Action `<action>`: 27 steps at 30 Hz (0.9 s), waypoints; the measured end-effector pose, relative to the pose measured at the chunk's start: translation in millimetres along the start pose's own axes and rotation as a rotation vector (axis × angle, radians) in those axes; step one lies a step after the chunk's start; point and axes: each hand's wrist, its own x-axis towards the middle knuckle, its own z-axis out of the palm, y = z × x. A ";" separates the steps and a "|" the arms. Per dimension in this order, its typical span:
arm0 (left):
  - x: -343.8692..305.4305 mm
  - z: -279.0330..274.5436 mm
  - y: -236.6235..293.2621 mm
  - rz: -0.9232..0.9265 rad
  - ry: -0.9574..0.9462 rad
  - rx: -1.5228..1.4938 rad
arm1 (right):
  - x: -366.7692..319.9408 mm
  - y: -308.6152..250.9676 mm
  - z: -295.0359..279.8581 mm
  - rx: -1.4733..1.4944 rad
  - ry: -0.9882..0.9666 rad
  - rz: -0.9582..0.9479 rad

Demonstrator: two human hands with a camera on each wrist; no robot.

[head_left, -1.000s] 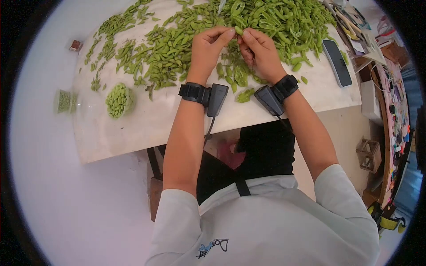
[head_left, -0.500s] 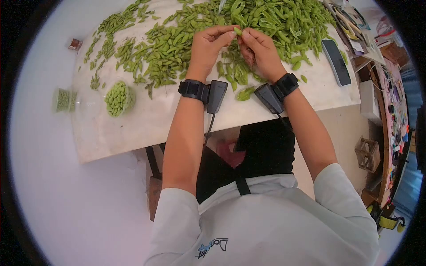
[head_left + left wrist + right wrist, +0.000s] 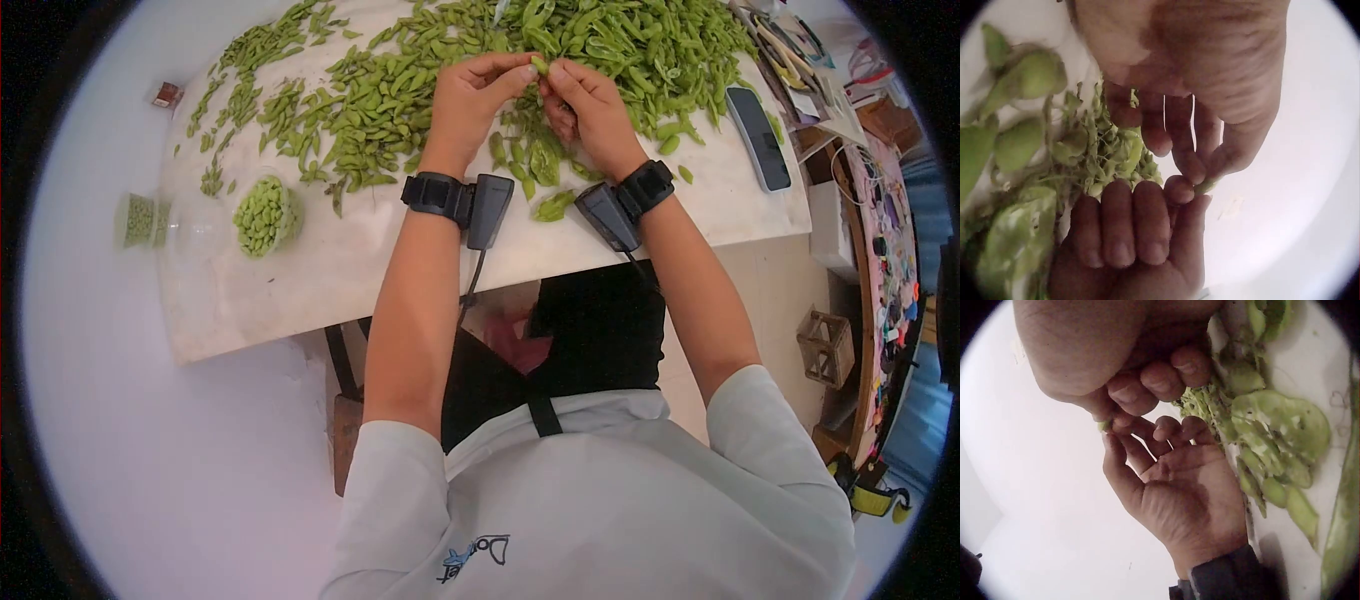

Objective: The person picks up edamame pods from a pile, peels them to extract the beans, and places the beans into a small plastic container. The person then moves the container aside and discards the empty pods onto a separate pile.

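Pale and littered with green pods, the bench (image 3: 330,290) carries a thick heap of pods (image 3: 640,50) at its far side in the head view. Near that heap, the left hand (image 3: 468,110) and right hand (image 3: 595,112) meet over 1 small pod (image 3: 541,66), each pinching it between thumb and fingers. A clear tub of beans (image 3: 265,215) stands well apart on the left, and a phone (image 3: 758,140) lies on the right. In the left wrist view, the small pod is mostly hidden, only a green tip showing between the pinching fingers; 3 fingers of the right hand curl inward beneath. In the right wrist view, it shows as a green bit at the thumb tips, while the left hand's remaining fingers bend loosely, and an opened husk (image 3: 1288,428) lies close by. Squeezed too hard, something so small could slip or shoot from the fingertips, and, if dropped, be lost among lookalike pods. Uneven pressure might crush it.
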 end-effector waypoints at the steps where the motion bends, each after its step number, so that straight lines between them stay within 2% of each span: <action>1: 1.5 -2.0 -2.4 0.005 -0.009 -0.003 | 0.3 1.7 -1.0 0.008 0.000 -0.004; 11: 4.0 -6.8 -13.4 0.059 -0.001 0.113 | -0.8 1.2 5.2 -0.163 0.023 -0.026; 17: 1.7 6.2 -1.2 -0.028 0.003 -0.036 | -2.2 4.3 -2.0 0.024 0.092 0.032; 20: 2.5 3.7 -3.7 -0.003 -0.023 -0.031 | -1.1 5.3 -0.6 -0.022 0.093 0.034; 23: 3.6 -0.4 -5.3 -0.028 -0.029 0.098 | -0.5 6.1 -0.7 -0.040 0.073 0.000; 27: 3.9 -1.0 -6.1 -0.086 -0.044 0.058 | -2.2 4.1 -1.1 -0.038 0.073 0.010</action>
